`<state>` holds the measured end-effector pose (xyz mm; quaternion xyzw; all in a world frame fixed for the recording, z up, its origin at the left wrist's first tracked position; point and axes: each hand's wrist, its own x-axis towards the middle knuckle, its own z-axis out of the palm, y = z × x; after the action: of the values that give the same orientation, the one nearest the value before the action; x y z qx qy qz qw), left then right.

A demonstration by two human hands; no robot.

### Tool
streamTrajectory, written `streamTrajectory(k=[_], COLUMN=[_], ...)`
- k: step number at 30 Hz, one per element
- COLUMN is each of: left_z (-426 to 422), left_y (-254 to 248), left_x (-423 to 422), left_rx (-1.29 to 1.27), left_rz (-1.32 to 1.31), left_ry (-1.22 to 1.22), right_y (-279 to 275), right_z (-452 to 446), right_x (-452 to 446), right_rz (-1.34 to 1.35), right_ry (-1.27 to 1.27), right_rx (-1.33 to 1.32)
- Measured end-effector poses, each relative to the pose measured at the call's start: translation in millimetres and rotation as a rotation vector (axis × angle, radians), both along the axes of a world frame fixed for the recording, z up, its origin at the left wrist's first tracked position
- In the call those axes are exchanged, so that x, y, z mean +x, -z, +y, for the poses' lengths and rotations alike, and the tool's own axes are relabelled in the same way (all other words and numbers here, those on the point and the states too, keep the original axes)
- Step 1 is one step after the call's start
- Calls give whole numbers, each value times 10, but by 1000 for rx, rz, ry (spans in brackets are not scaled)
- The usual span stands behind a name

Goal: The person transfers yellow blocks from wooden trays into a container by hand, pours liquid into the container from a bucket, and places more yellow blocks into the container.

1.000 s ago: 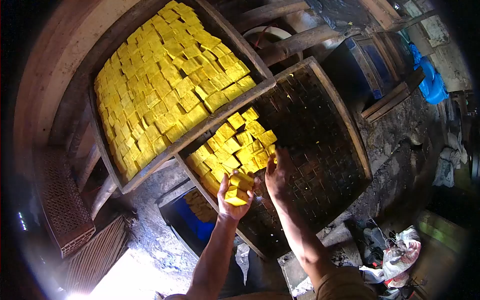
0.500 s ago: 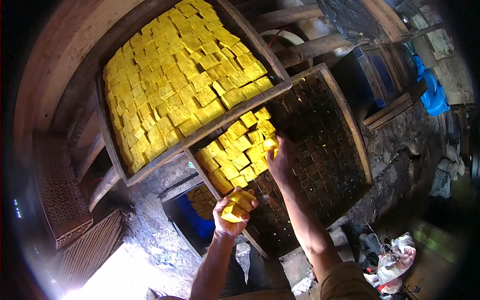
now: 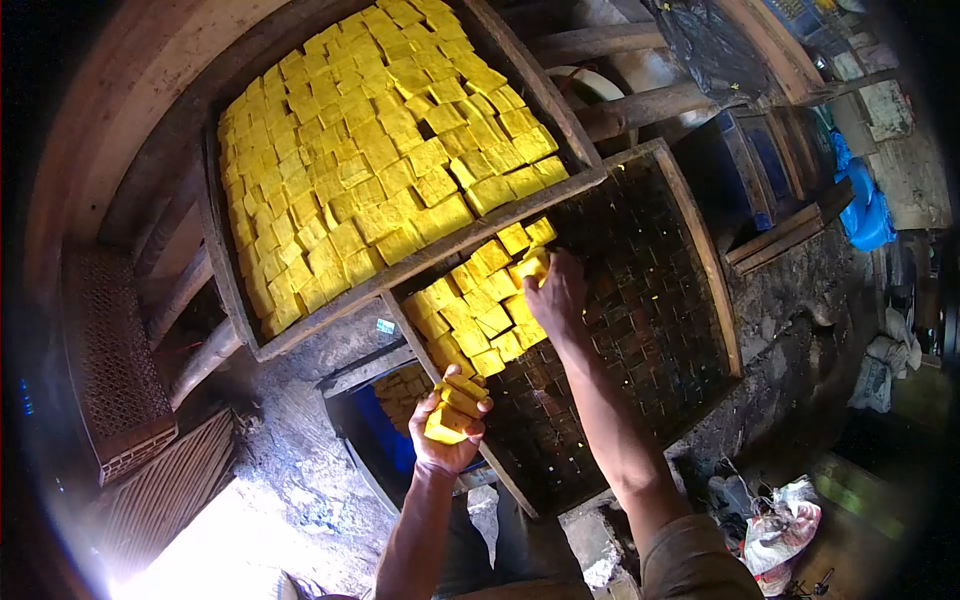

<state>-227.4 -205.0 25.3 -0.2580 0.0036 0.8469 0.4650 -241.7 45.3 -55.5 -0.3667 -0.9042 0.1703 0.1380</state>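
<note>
My left hand [image 3: 445, 447] is closed around several yellow tofu blocks [image 3: 448, 424], near the lower left edge of a wood-framed woven tray [image 3: 735, 335]. Inside that tray, rows of yellow tofu pieces [image 3: 470, 310] lie packed in the left part. My right hand [image 3: 558, 298] reaches over the end of these rows, its fingers closed on a single tofu block [image 3: 532, 265]. That block sits at or just above the neighbouring pieces; I cannot tell if it touches the tray. Part of it is hidden by the fingers.
A second wooden-framed tray [image 3: 430, 255], filled with yellow tofu, overlaps the woven tray at the upper left. Lower left stands a blue-lined container [image 3: 395, 440]. Wooden beams [image 3: 600, 42] run behind. A blue plastic bag [image 3: 865, 205] and a whitish sack [image 3: 785, 530] lie to the right.
My right hand has moved slightly up with its block, against the packed rows. My left hand has shifted a little left, still holding its blocks. The whole view has tilted slightly.
</note>
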Motion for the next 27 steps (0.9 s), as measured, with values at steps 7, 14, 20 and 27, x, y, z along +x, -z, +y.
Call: streamTrajectory(k=[7, 14, 20, 27], left_z=[-83, 17, 329, 654], left_y=[-74, 69, 200, 290], left_x=[-103, -118, -287, -387], left_rx=[-32, 4, -58, 29], left_rz=[60, 34, 116, 114], left_ry=[-9, -52, -127, -156], right_y=[-68, 171, -240, -613], right_z=[333, 434, 201, 145], right_x=[-54, -526, -475, 110], right_rz=[662, -8, 162, 418], right_ry=[153, 81, -143, -381], right_rx=[-1076, 3, -176, -890])
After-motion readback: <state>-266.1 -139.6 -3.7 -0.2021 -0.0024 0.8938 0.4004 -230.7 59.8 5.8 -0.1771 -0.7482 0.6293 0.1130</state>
